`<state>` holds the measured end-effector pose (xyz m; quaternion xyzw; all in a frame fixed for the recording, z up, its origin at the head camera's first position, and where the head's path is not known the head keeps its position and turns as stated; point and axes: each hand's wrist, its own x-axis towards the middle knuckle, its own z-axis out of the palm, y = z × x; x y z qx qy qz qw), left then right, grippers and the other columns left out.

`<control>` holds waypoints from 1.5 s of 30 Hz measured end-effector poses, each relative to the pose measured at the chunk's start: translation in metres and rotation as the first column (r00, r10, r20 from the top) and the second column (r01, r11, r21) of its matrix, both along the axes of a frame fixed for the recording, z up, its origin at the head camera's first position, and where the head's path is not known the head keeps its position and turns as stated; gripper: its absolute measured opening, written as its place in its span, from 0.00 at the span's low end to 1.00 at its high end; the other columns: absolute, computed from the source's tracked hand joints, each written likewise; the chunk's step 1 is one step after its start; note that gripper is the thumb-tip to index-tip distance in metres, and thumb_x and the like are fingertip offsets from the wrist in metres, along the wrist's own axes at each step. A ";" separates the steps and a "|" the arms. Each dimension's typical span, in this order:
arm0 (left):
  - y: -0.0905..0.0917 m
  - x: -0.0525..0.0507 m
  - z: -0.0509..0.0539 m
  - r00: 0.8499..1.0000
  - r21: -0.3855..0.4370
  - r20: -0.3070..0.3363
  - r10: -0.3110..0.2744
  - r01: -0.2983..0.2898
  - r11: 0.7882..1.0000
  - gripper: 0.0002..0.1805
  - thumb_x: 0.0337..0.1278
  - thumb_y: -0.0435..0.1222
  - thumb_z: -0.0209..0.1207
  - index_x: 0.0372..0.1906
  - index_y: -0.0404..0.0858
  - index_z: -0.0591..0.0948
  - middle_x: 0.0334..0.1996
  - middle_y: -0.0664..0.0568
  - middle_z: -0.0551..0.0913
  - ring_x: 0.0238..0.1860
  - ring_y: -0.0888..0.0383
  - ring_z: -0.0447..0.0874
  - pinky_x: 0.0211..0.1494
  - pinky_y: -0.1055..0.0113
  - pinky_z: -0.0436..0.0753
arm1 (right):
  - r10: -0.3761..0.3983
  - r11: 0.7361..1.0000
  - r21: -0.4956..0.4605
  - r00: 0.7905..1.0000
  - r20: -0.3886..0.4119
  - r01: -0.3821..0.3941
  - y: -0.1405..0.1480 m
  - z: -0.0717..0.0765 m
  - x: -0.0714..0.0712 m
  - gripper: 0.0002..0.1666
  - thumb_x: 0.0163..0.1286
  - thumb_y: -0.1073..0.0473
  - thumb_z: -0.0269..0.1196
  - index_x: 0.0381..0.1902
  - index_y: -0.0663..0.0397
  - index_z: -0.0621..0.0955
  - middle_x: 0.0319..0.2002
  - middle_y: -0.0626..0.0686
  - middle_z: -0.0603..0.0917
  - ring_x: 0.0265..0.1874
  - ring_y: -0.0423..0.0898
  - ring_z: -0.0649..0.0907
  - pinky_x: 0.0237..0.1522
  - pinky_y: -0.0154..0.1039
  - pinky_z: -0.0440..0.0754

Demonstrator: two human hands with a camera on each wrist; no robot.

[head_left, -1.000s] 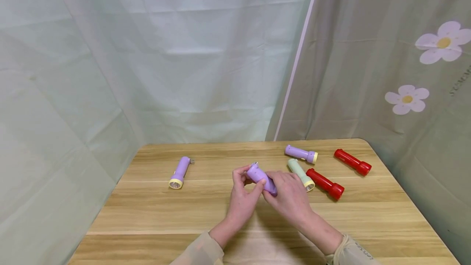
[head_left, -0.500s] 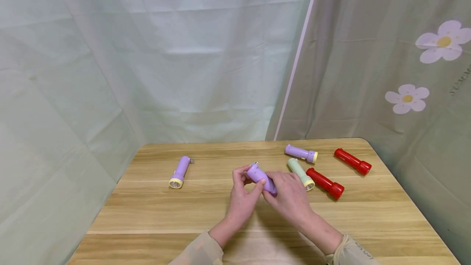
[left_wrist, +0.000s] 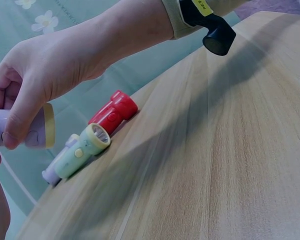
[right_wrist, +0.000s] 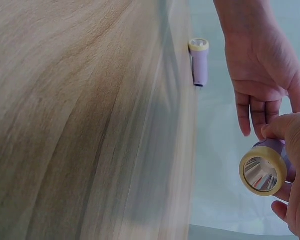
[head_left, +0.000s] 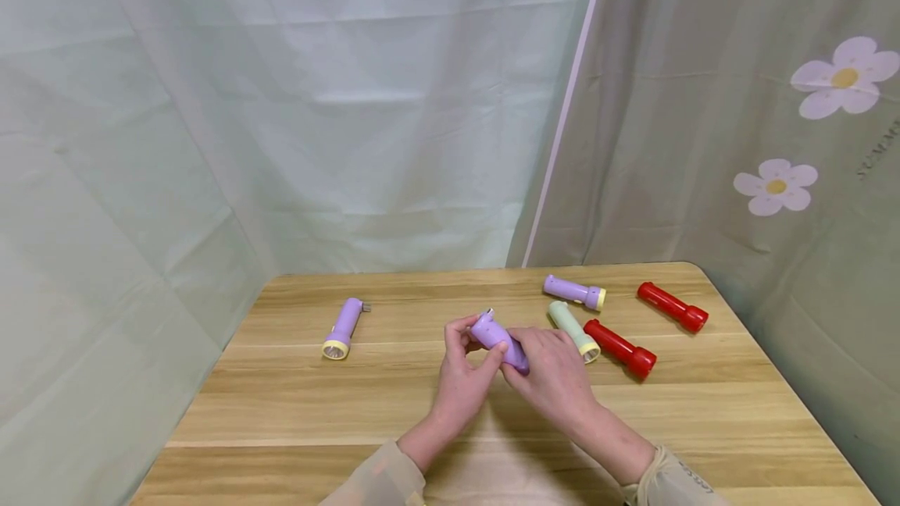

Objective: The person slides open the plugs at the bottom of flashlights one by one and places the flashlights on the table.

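Observation:
Over the middle of the table, both hands hold a purple flashlight [head_left: 498,334] tilted, its tail end up and to the left. My left hand [head_left: 460,385] pinches it near the tail, where a small silver metal part sticks out. My right hand [head_left: 561,385] grips it towards the head. In the head view, the fingers cover that end. The right wrist view shows its yellow-rimmed lens [right_wrist: 261,174] facing the camera. Seen from the left wrist, the right thumb lies along the purple body [left_wrist: 35,131].
At left lies another purple flashlight [head_left: 344,326] with metal prongs folded out. To the right lie a green flashlight [head_left: 571,330], a purple flashlight [head_left: 571,290], a red flashlight [head_left: 619,348] and a farther red flashlight [head_left: 671,306]. Curtains hang behind the wooden table [head_left: 302,412].

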<state>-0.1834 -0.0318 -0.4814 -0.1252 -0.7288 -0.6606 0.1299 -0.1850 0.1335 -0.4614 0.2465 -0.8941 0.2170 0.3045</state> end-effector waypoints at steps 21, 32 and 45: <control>-0.001 0.000 0.000 0.999 0.014 0.018 -0.027 0.026 1.000 0.30 0.64 0.39 0.69 0.64 0.48 0.66 0.50 0.52 0.83 0.51 0.53 0.79 0.54 0.52 0.78 | 0.011 1.000 0.014 1.000 -0.012 -0.011 0.000 0.000 0.001 0.25 0.54 0.53 0.78 0.48 0.53 0.84 0.40 0.49 0.88 0.38 0.46 0.86 0.48 0.47 0.78; -0.001 0.000 0.000 1.000 -0.007 0.013 -0.024 0.025 1.000 0.30 0.64 0.40 0.69 0.65 0.50 0.66 0.51 0.53 0.83 0.51 0.54 0.79 0.54 0.54 0.79 | 0.016 1.000 0.019 1.000 -0.013 -0.016 0.001 -0.001 0.001 0.24 0.55 0.53 0.78 0.48 0.52 0.83 0.39 0.48 0.88 0.38 0.45 0.86 0.49 0.47 0.78; -0.002 0.001 0.001 0.999 0.002 0.020 -0.043 0.043 0.999 0.30 0.65 0.39 0.68 0.65 0.49 0.66 0.51 0.51 0.82 0.52 0.53 0.79 0.55 0.49 0.79 | 0.020 1.000 0.018 0.999 -0.031 -0.019 0.001 -0.002 0.001 0.24 0.54 0.53 0.78 0.48 0.52 0.83 0.38 0.48 0.88 0.37 0.45 0.85 0.47 0.46 0.78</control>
